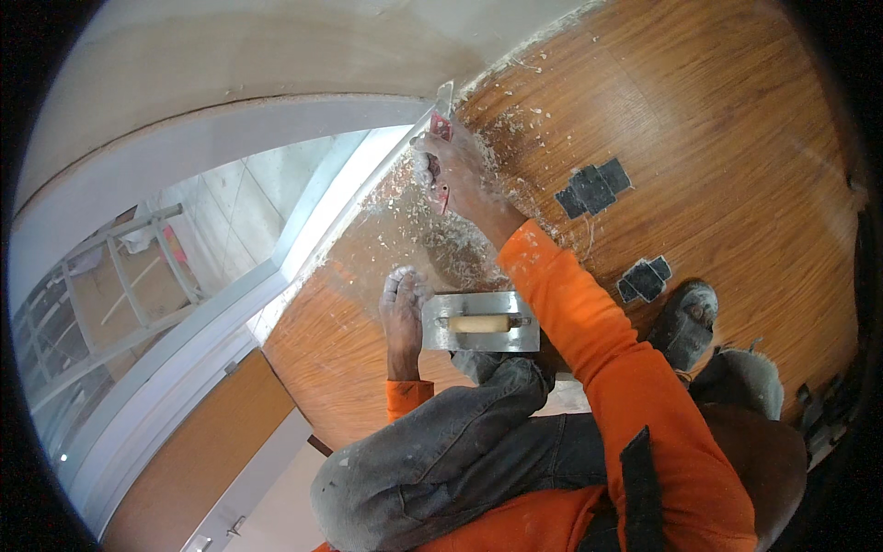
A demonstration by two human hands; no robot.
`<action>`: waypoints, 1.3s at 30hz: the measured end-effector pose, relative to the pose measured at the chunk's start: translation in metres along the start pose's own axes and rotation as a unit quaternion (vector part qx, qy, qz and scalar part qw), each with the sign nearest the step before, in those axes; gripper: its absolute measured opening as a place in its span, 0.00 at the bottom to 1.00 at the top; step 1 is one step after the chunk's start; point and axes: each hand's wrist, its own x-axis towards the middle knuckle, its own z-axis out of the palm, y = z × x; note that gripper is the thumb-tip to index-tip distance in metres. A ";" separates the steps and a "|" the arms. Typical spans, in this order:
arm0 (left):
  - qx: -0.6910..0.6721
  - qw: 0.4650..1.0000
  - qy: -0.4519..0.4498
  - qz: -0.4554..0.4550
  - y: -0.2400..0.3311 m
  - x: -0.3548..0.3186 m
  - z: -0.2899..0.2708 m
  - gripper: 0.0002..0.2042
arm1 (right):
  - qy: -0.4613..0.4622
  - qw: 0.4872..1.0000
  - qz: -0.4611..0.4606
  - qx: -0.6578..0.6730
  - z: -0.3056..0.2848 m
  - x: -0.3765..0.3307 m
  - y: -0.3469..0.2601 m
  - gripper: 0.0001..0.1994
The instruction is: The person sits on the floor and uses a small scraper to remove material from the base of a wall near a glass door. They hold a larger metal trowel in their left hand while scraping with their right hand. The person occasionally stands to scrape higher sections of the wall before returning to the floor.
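Observation:
My right hand [458, 175], coated in white dust, is closed around a scraper with a red handle [441, 128]. Its blade points up toward the corner where the wall, door frame and floor meet. My left hand [403, 299] has dusty, curled fingers beside the left edge of a steel trowel [478, 339]; what it holds, if anything, is hidden. The trowel has a pale wooden handle on top and lies flat by my bent knee. White flakes and dust cover the wood-look floor [386, 230] around both hands.
A white door frame [354, 175] with a sill runs along the left. Beyond it a ladder [129, 276] lies over pale tiles. Dark patches [593, 189] mark the floor at right, near my shoe [685, 322]. A brown door panel [207, 451] stands lower left.

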 end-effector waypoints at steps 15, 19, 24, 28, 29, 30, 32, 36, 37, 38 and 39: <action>0.019 1.000 0.007 -0.006 -0.003 0.011 -0.004 0.10 | 0.101 0.951 -0.091 -0.279 -0.093 0.000 0.008 0.20; 0.043 0.999 0.007 -0.013 -0.002 0.009 -0.010 0.10 | 0.088 0.854 -0.075 -0.507 -0.050 -0.020 -0.037 0.20; 0.047 0.999 0.001 -0.007 0.000 0.006 -0.009 0.10 | 0.105 0.700 -0.161 -0.688 -0.042 -0.023 -0.059 0.22; 0.014 1.000 -0.006 -0.011 0.009 0.004 -0.006 0.13 | 0.116 0.651 -0.202 -0.723 -0.042 -0.021 -0.059 0.23; 0.014 1.000 -0.003 -0.006 0.007 0.004 -0.008 0.13 | 0.120 0.645 -0.195 -0.729 -0.041 -0.021 -0.057 0.23; 0.015 1.000 0.000 -0.002 0.007 0.005 -0.012 0.13 | 0.125 0.639 -0.187 -0.736 -0.039 -0.020 -0.055 0.23; 0.017 1.000 0.004 0.003 0.005 0.005 -0.014 0.12 | 0.139 0.628 -0.170 -0.746 -0.036 -0.017 -0.051 0.23; -0.002 1.000 -0.005 0.000 0.009 0.002 -0.012 0.11 | 0.164 0.606 -0.226 -0.745 -0.043 -0.008 -0.021 0.24; -0.012 1.000 -0.009 -0.002 0.009 0.001 -0.012 0.11 | 0.171 0.609 -0.234 -0.738 -0.044 -0.007 -0.015 0.24; -0.005 1.000 -0.003 0.003 0.007 0.000 -0.015 0.11 | 0.178 0.613 -0.242 -0.731 -0.040 -0.009 -0.010 0.25; 0.003 1.000 0.004 0.008 0.004 0.000 -0.019 0.12 | 0.185 0.617 -0.250 -0.723 -0.037 -0.010 -0.006 0.25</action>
